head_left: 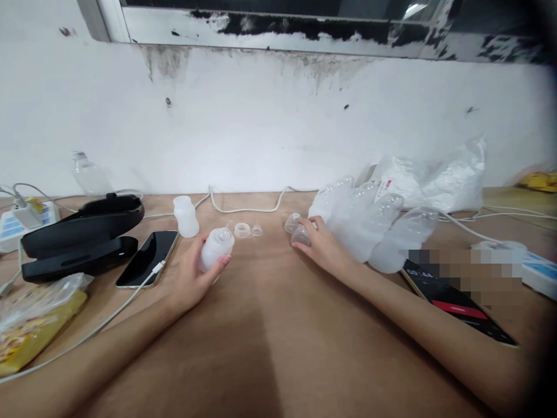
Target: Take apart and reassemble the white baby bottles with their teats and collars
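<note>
My left hand (pixel 194 276) is wrapped round a frosted white baby bottle (pixel 214 249) with a clear nipple on top, tilted slightly. Thumb and fingers of my right hand (pixel 319 241) close round a clear dome-shaped bottle cap (pixel 301 234). Against it lies a second clear cap (pixel 292 222). Between the hands, farther back, a clear ring collar (pixel 242 230) and a loose nipple (pixel 257 230) rest on the wooden table (pixel 270 325). Behind my left hand stands an open frosted bottle body (pixel 186 216).
Several bagged bottles (pixel 361 217) lie beyond my right hand, near a plastic bag (pixel 452 180). A phone (pixel 461 307) lies by my right forearm. Left are another phone (pixel 148 259) with a cable, a black case (pixel 82 238) and a snack bag (pixel 41 319). A wall (pixel 256 128) closes the back.
</note>
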Action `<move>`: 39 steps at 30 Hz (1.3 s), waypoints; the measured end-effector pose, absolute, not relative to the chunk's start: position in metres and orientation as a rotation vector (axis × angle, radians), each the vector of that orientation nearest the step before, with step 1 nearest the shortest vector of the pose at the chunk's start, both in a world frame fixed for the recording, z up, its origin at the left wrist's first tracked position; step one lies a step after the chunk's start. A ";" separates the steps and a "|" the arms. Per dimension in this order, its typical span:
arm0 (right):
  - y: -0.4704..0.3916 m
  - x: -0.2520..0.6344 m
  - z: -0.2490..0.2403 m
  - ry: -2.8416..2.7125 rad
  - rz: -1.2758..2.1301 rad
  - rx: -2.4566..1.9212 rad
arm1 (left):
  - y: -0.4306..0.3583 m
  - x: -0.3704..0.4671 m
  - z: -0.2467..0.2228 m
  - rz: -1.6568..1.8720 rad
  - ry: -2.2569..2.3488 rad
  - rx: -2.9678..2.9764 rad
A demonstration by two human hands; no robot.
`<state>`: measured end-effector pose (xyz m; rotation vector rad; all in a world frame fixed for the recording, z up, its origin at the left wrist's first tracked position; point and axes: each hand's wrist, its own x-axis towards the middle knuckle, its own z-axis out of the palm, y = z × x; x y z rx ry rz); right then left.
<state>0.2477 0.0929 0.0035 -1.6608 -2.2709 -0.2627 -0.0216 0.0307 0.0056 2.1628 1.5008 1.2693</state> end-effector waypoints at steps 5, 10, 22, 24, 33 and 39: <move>0.093 0.245 0.001 -2.226 -0.326 -1.665 | 0.030 -0.021 0.006 1.270 1.493 2.185; 0.068 0.228 0.018 -2.189 -0.059 -1.449 | 0.027 -0.017 0.008 1.074 1.567 2.323; 0.027 0.177 0.039 -2.144 0.887 -1.097 | 0.012 -0.008 0.033 0.375 1.162 2.773; 0.024 0.179 0.040 -2.149 0.878 -1.129 | 0.013 -0.011 0.038 0.292 1.121 2.731; 0.024 0.193 0.063 -2.746 0.425 -0.523 | 0.024 -0.029 0.055 0.231 0.743 2.385; 0.029 0.197 0.070 -2.567 0.599 -0.994 | 0.020 -0.021 0.046 0.403 1.023 2.683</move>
